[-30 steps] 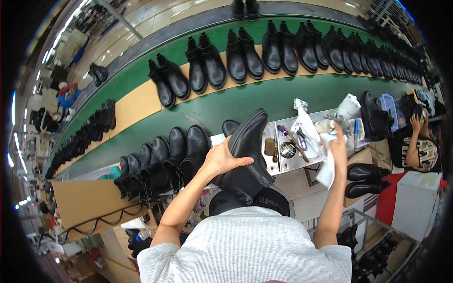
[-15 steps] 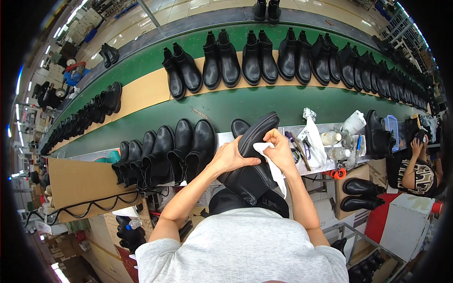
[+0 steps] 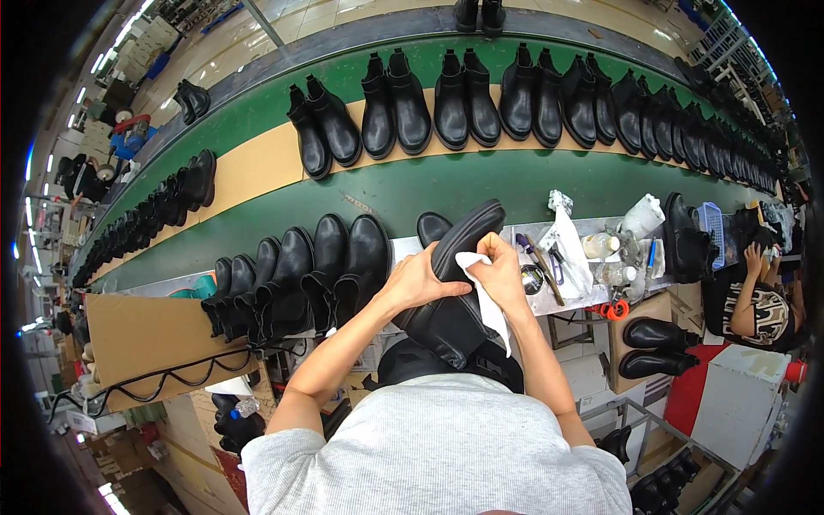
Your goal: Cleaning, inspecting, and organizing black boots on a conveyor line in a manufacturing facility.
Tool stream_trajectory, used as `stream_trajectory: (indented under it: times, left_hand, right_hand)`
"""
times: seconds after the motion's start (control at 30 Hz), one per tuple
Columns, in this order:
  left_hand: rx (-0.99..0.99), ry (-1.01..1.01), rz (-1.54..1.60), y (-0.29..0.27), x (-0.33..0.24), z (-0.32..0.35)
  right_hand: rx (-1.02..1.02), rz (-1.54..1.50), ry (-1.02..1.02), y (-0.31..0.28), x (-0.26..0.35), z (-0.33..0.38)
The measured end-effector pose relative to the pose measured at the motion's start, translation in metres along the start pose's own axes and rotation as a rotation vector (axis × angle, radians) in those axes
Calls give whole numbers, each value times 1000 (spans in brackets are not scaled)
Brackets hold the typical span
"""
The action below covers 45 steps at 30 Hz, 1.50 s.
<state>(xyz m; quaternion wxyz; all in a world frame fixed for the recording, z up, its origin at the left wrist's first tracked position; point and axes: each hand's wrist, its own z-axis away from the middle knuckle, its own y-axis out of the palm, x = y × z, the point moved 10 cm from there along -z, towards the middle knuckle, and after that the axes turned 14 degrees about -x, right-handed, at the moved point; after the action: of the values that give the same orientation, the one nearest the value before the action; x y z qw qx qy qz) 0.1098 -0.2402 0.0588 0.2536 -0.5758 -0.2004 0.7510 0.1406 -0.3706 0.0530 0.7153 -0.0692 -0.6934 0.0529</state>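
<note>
A black ankle boot (image 3: 468, 236) is tilted in front of my body, its toe pointing away and its sole edge turned up to the right. My left hand (image 3: 421, 281) grips it from the left, thumb laid across its side. With bent fingers, my right hand (image 3: 500, 276) pinches a white cloth (image 3: 492, 313) against the boot's right side; the loose end hangs down. The fingertips under the cloth are hidden. Just behind stands another black boot (image 3: 433, 226), partly covered by the held one.
Several black boots (image 3: 365, 257) line the bench at left. More pairs stand on the green conveyor (image 3: 515, 184). At right lie a pen-like tool (image 3: 547, 275), bottles (image 3: 601, 246), orange-handled scissors (image 3: 613, 310) and a blue basket (image 3: 711, 232). Another person (image 3: 760, 309) works at far right.
The view has shifted slightly. My right hand and the cloth have moved a little along the boot's side, while my left hand keeps its grip.
</note>
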Motion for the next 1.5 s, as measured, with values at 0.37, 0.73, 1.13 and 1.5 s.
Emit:
stream_trajectory:
  times: [0.37, 0.73, 1.13, 1.5]
  left_hand:
    - [11, 16, 46, 7, 8, -5]
    - [19, 7, 135, 6, 11, -3]
    - [49, 12, 185, 15, 21, -6]
    - [16, 25, 214, 11, 23, -1]
  right_hand:
    - [-108, -177, -21, -13, -1, -2]
    - [-22, 198, 44, -6, 16, -10]
    - [-93, 37, 16, -6, -8, -5]
    - [-23, -48, 62, 0, -5, 1]
